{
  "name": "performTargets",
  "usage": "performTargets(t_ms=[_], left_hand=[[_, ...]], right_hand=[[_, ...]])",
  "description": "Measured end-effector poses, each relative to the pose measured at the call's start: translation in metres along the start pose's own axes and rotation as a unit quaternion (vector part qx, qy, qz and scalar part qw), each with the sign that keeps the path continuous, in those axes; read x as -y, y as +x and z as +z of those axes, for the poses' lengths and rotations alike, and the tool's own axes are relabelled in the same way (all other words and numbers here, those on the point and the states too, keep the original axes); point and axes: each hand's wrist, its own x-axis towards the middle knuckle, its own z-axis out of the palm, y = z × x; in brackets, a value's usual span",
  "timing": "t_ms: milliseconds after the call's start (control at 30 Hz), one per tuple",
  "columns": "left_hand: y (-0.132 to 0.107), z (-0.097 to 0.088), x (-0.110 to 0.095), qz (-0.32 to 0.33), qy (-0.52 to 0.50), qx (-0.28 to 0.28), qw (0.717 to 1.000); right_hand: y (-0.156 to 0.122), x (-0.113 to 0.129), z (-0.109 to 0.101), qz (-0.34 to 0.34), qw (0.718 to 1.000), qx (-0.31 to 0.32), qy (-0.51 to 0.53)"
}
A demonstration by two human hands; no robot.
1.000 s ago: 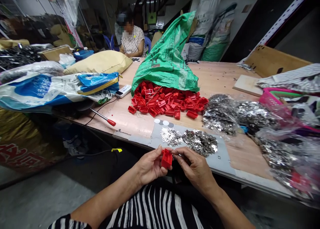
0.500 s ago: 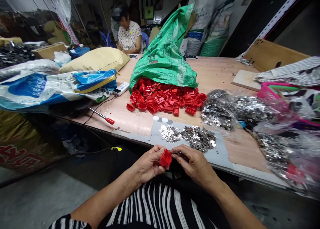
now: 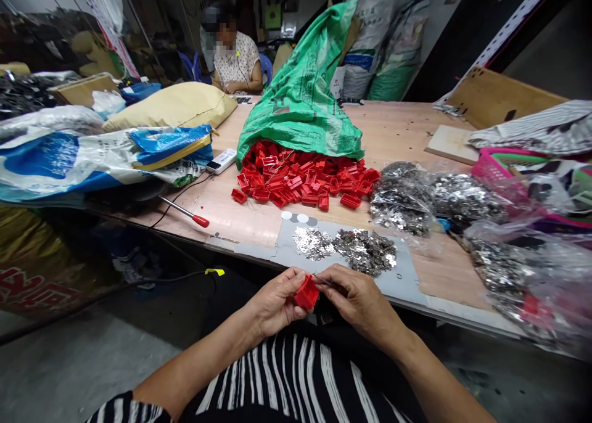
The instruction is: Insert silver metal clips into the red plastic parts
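Note:
My left hand [image 3: 276, 301] is closed round a small red plastic housing [image 3: 307, 292], held just in front of the table's near edge above my lap. My right hand [image 3: 358, 301] pinches a thin metal piece [image 3: 324, 280] against the housing's right side. Just beyond the hands, two small heaps of shiny metal parts [image 3: 346, 248] lie on a grey sheet [image 3: 407, 275]. Further back, a pile of red housings [image 3: 305, 181] spills from a green woven sack [image 3: 305, 99].
Clear bags of metal parts [image 3: 462, 207] crowd the right side beside a pink basket [image 3: 497, 167]. A red-handled screwdriver [image 3: 185, 212], a white remote [image 3: 221, 161] and blue-white sacks [image 3: 102, 158] lie left. Another person [image 3: 234, 56] sits at the far end.
Both hands have stayed together at the red housing, with the right fingers shifting slightly against it. The view has tipped a little, sliding the table contents upward.

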Motion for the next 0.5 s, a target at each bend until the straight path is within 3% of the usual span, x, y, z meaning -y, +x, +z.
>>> performTargets(t_ms=[167, 300, 500], left_hand=[[0.000, -0.001, 0.000, -0.021, -0.024, -0.015, 0.999], [-0.001, -0.001, -0.001, -0.030, -0.029, -0.012, 0.999], [-0.001, -0.002, 0.005, -0.008, 0.003, -0.004, 1.000]], right_hand=[[-0.001, -0.001, -0.003, 0.031, 0.996, 0.032, 0.079], [-0.004, -0.006, -0.007, 0.100, 0.982, 0.009, 0.161], [-0.004, -0.012, 0.003, 0.145, 0.965, 0.018, 0.219]])
